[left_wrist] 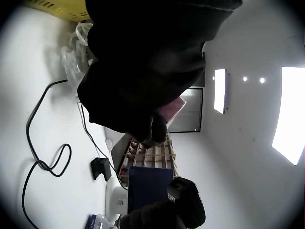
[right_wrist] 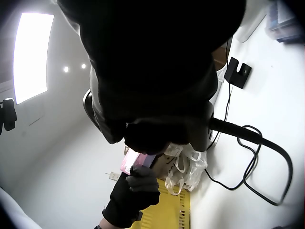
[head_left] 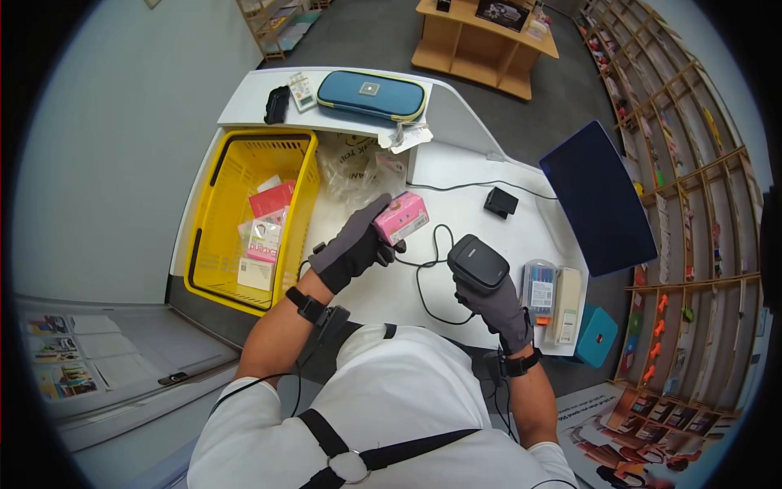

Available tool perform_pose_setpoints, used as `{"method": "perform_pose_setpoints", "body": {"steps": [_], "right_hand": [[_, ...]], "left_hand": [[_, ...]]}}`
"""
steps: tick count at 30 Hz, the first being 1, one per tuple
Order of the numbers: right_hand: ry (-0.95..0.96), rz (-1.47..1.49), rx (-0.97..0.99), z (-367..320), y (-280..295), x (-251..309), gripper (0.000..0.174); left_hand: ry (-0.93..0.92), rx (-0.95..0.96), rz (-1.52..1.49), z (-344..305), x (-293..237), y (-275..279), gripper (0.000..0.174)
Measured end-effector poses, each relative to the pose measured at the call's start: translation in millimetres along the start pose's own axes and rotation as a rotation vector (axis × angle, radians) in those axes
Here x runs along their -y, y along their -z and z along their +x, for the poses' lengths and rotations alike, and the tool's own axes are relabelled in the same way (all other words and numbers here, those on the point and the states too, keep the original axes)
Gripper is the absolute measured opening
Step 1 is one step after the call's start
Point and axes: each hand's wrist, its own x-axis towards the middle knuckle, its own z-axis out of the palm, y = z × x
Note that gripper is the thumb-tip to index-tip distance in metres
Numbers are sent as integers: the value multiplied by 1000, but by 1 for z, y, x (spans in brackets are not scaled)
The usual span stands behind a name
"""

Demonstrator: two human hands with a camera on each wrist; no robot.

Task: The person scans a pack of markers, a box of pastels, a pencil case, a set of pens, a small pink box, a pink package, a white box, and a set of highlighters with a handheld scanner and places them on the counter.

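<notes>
A pink box (head_left: 401, 218) is gripped in the gloved left hand (head_left: 355, 244), held above the white desk to the right of the yellow basket (head_left: 309, 187). In the gloved right hand (head_left: 494, 306) is a black handheld device (head_left: 479, 262) with a cable, its broad face up. The right wrist view shows the left hand (right_wrist: 136, 193) holding the pink box (right_wrist: 133, 161) in front of the device. In the left wrist view the dark glove (left_wrist: 143, 67) covers most of the pink box (left_wrist: 171, 109). The basket holds several small packages.
A clear plastic bag (head_left: 358, 171) lies beside the basket. Farther right are a small black stand (head_left: 500, 202), a dark screen (head_left: 599, 200), a case of pens (head_left: 538, 289) and a pale box (head_left: 565, 306). A blue case (head_left: 371, 94) lies on the raised shelf; a black cable loops across the desk.
</notes>
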Motion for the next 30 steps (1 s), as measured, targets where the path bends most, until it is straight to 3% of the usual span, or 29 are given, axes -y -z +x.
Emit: {"method": "perform_pose_setpoints", "body": {"steps": [6,9,14,17,26,30], "right_hand": [[-37,4,-13,4,1,-3,21],[-277,98,-111,10,-1,-11,19],[-349,161,-233,22,-1,-48,21],[-451,36,-310,30,9,-76,27],[-467,157,-372,50,19,-128,39],[-301,-119,-406,72,16,-166,42]], "left_hand": [[-17,-28,29,-2,1,1,56],[-1,-32,78,-4,0,-1,57],[-10,-64,64,-10,3,-5,62],[-21,-80,45,-14,5,-6,65],[39,-89,143,-21,11,4,72],[27,-88,158,-24,11,3,72]]}}
